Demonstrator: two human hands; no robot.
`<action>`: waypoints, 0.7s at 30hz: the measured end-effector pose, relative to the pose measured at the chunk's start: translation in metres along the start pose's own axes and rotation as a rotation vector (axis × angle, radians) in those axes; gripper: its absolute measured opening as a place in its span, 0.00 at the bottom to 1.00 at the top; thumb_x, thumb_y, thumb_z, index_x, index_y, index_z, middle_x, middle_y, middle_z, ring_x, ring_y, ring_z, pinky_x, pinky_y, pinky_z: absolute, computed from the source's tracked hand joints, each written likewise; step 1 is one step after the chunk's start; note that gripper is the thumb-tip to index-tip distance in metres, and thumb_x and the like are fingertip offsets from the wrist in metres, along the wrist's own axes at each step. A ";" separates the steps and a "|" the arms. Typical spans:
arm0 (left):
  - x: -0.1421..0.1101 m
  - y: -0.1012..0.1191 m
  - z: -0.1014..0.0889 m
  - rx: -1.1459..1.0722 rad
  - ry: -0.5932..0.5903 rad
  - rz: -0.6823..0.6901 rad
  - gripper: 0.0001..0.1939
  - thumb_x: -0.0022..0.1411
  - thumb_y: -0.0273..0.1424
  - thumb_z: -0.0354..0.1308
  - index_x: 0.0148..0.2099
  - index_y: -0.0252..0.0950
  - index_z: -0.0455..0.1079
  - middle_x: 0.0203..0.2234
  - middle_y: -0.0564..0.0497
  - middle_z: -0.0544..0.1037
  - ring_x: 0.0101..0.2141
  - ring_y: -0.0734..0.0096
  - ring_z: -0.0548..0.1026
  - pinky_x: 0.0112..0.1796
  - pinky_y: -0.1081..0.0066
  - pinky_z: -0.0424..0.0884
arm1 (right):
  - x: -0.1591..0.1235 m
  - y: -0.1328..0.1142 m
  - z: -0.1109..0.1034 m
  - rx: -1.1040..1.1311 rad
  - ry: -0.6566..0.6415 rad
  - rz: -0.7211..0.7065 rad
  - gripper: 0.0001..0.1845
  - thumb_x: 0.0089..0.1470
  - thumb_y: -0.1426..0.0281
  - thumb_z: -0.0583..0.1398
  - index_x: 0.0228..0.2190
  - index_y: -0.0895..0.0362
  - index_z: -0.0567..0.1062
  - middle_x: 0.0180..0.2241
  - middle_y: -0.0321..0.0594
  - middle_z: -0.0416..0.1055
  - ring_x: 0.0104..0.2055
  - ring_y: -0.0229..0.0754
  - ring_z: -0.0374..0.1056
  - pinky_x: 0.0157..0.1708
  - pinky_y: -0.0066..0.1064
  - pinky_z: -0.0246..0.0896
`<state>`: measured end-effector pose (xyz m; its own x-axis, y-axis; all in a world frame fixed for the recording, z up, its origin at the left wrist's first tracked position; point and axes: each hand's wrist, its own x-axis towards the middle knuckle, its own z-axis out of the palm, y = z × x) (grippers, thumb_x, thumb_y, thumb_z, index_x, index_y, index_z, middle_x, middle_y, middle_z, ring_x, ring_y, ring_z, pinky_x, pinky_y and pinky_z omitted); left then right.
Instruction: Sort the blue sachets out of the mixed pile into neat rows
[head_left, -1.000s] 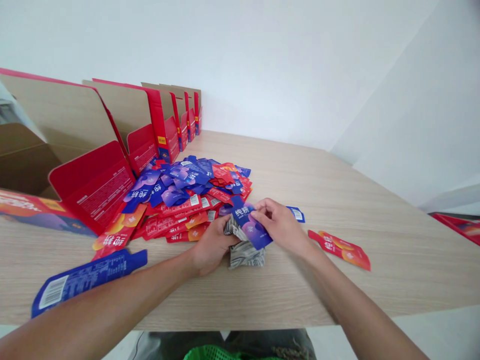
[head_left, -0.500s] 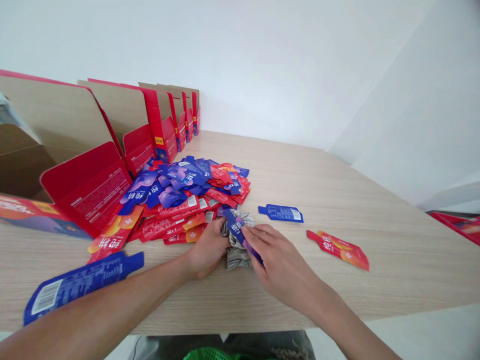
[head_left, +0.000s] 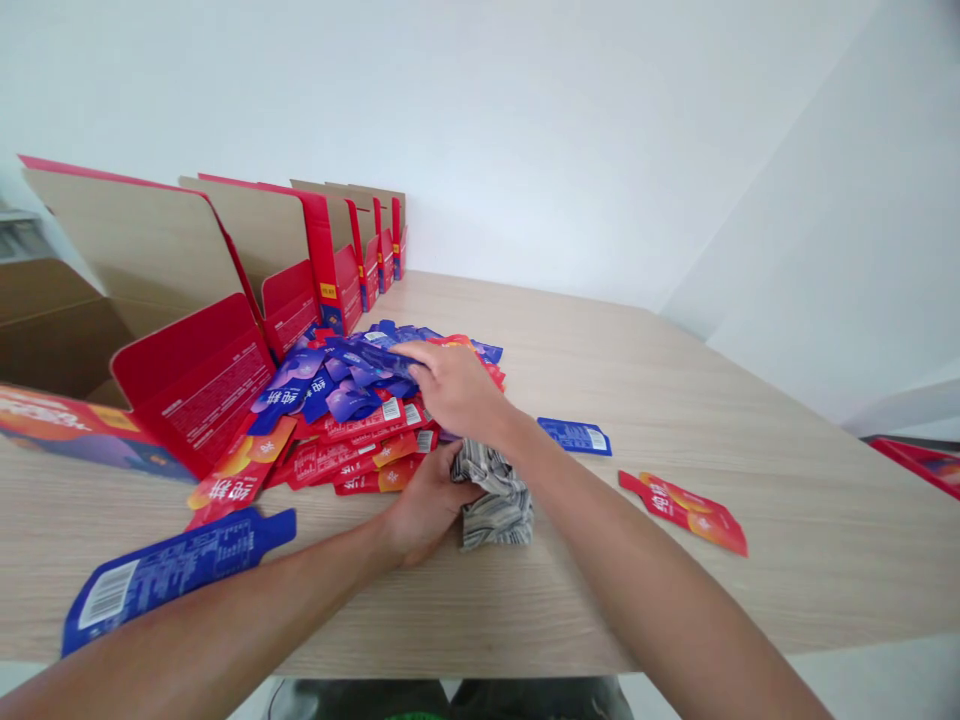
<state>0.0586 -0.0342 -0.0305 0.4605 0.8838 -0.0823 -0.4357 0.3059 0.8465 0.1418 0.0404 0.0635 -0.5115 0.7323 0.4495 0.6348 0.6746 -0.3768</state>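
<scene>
My left hand (head_left: 427,505) is closed around the gathered edge of a grey-and-white striped cloth (head_left: 496,505) that looks like a small pouch. It rests on the table in front of me; whether anything is inside is hidden. Reaching over the pile, my right hand (head_left: 459,388) has its thumb and index finger on a blue flat packet (head_left: 381,360) at the top. Blue packets (head_left: 281,390) lie over red ones (head_left: 322,458) in this heap, just beyond my left hand.
Open red cardboard boxes (head_left: 199,395) line the left side toward the wall. A bigger blue bottle-shaped piece (head_left: 176,572) lies at front left, partly under my left forearm. Right of my hands are one blue packet (head_left: 576,436) and one red-orange packet (head_left: 688,512).
My right hand has left the striped cloth and moved up and left onto the pile. The blue packet it held at the cloth no longer shows. My left hand keeps its hold.
</scene>
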 end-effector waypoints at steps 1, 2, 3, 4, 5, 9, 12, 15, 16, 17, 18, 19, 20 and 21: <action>0.000 0.000 0.000 -0.011 -0.009 0.000 0.23 0.39 0.23 0.77 0.41 0.33 0.79 0.40 0.45 0.86 0.45 0.52 0.83 0.50 0.59 0.75 | 0.019 -0.003 0.011 -0.080 -0.027 -0.035 0.28 0.63 0.81 0.52 0.60 0.57 0.76 0.58 0.45 0.77 0.59 0.51 0.73 0.62 0.47 0.65; -0.001 0.000 -0.001 -0.022 -0.023 -0.001 0.22 0.40 0.23 0.76 0.41 0.33 0.79 0.40 0.45 0.86 0.45 0.51 0.83 0.50 0.58 0.76 | 0.037 -0.005 0.021 -0.153 -0.041 -0.061 0.29 0.63 0.83 0.51 0.61 0.59 0.74 0.59 0.48 0.76 0.61 0.52 0.71 0.61 0.47 0.65; -0.001 -0.001 -0.001 -0.033 -0.039 0.000 0.22 0.40 0.22 0.75 0.41 0.33 0.79 0.40 0.45 0.86 0.46 0.50 0.82 0.51 0.58 0.76 | 0.051 -0.007 0.030 -0.217 -0.057 -0.076 0.28 0.64 0.83 0.51 0.61 0.61 0.73 0.60 0.50 0.75 0.62 0.53 0.70 0.61 0.48 0.66; -0.002 -0.002 -0.002 -0.039 -0.054 0.005 0.21 0.41 0.21 0.74 0.41 0.33 0.79 0.41 0.45 0.86 0.47 0.49 0.82 0.51 0.57 0.75 | 0.062 -0.008 0.039 -0.269 -0.081 -0.083 0.26 0.65 0.82 0.51 0.60 0.62 0.73 0.60 0.53 0.75 0.62 0.54 0.68 0.61 0.48 0.66; -0.002 -0.002 -0.004 -0.039 -0.062 0.016 0.21 0.41 0.20 0.73 0.41 0.33 0.79 0.42 0.44 0.86 0.49 0.49 0.82 0.52 0.57 0.75 | 0.070 -0.009 0.047 -0.306 -0.116 -0.080 0.22 0.67 0.79 0.52 0.58 0.62 0.73 0.59 0.55 0.75 0.62 0.55 0.68 0.60 0.49 0.67; -0.003 -0.006 -0.008 -0.031 -0.051 0.095 0.23 0.43 0.18 0.68 0.45 0.35 0.80 0.48 0.44 0.85 0.56 0.49 0.78 0.56 0.58 0.72 | 0.075 -0.010 0.071 -0.314 -0.268 -0.019 0.25 0.72 0.59 0.55 0.59 0.64 0.71 0.66 0.62 0.66 0.66 0.63 0.63 0.61 0.59 0.64; -0.002 -0.005 -0.008 -0.029 -0.094 0.074 0.23 0.42 0.18 0.70 0.45 0.35 0.80 0.46 0.44 0.85 0.53 0.50 0.79 0.56 0.58 0.72 | 0.059 -0.010 0.066 -0.266 -0.219 0.019 0.33 0.72 0.52 0.52 0.67 0.61 0.63 0.73 0.61 0.52 0.74 0.64 0.51 0.66 0.67 0.53; 0.000 -0.003 -0.006 0.000 -0.101 0.029 0.22 0.42 0.22 0.75 0.43 0.34 0.80 0.43 0.44 0.85 0.50 0.50 0.81 0.55 0.58 0.73 | 0.028 0.006 0.037 -0.277 -0.129 0.069 0.35 0.71 0.54 0.54 0.69 0.62 0.60 0.74 0.61 0.50 0.75 0.63 0.48 0.69 0.66 0.48; 0.000 -0.003 -0.005 0.014 -0.089 0.025 0.23 0.42 0.23 0.77 0.43 0.33 0.79 0.42 0.44 0.85 0.49 0.51 0.81 0.54 0.58 0.74 | 0.014 0.017 0.022 -0.295 -0.113 0.090 0.34 0.70 0.57 0.55 0.69 0.63 0.61 0.73 0.62 0.51 0.74 0.62 0.50 0.70 0.62 0.48; 0.000 -0.003 -0.005 0.027 -0.076 0.021 0.23 0.41 0.25 0.78 0.43 0.33 0.79 0.41 0.44 0.85 0.49 0.51 0.81 0.54 0.58 0.74 | -0.002 0.030 0.007 -0.314 -0.110 0.115 0.32 0.69 0.62 0.56 0.68 0.63 0.62 0.72 0.62 0.54 0.74 0.60 0.51 0.70 0.59 0.49; 0.000 -0.003 -0.004 0.040 -0.066 0.015 0.24 0.41 0.26 0.79 0.43 0.33 0.79 0.40 0.45 0.85 0.49 0.52 0.81 0.53 0.59 0.74 | -0.020 0.045 -0.008 -0.325 -0.126 0.150 0.30 0.68 0.67 0.55 0.68 0.62 0.64 0.72 0.59 0.57 0.73 0.57 0.54 0.70 0.55 0.51; 0.000 -0.003 -0.004 0.051 -0.057 0.009 0.24 0.40 0.27 0.79 0.43 0.33 0.79 0.39 0.45 0.85 0.48 0.53 0.81 0.53 0.60 0.74 | -0.039 0.061 -0.023 -0.328 -0.187 0.185 0.30 0.65 0.71 0.56 0.66 0.60 0.66 0.70 0.56 0.61 0.71 0.55 0.58 0.69 0.51 0.54; 0.000 -0.004 -0.003 0.061 -0.053 0.003 0.25 0.40 0.28 0.80 0.43 0.33 0.79 0.39 0.45 0.85 0.48 0.53 0.81 0.52 0.60 0.74 | -0.059 0.077 -0.036 -0.333 -0.248 0.242 0.31 0.60 0.73 0.58 0.65 0.59 0.69 0.67 0.54 0.65 0.69 0.54 0.61 0.68 0.46 0.56; 0.000 -0.004 -0.003 0.069 -0.047 0.000 0.26 0.40 0.28 0.80 0.43 0.33 0.79 0.38 0.46 0.85 0.47 0.54 0.81 0.52 0.61 0.74 | -0.079 0.091 -0.046 -0.345 -0.293 0.319 0.33 0.55 0.73 0.62 0.63 0.59 0.72 0.65 0.54 0.69 0.67 0.54 0.65 0.66 0.43 0.59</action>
<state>0.0581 -0.0342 -0.0353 0.4970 0.8658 -0.0585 -0.3822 0.2790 0.8810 0.2668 0.0396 0.0308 -0.3711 0.9239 0.0936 0.9124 0.3815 -0.1484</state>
